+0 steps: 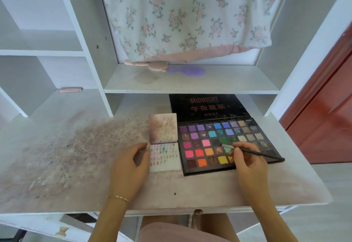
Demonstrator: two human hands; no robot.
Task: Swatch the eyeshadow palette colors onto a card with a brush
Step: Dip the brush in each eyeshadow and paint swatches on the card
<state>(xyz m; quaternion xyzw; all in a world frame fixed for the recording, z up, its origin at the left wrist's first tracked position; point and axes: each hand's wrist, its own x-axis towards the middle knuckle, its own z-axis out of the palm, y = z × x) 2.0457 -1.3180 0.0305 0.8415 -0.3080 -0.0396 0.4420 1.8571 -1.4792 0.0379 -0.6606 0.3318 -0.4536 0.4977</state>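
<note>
Right now my right hand pinches the brush in curled fingers, its tip on a dark pan mid-palette. Beneath lies the open eyeshadow palette, lid propped at the far side. Just left of it sits the swatch card, dotted with colour. My left hand, fingers loosely curled, rests against the card's left edge on the stained desk.

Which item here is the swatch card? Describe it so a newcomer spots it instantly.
On the stained white desk, find the black eyeshadow palette. Touching its left edge is the swatch card, the lower white leaf of an opened booklet beside the left hand. It alone bears rows of small colored dabs.
</note>
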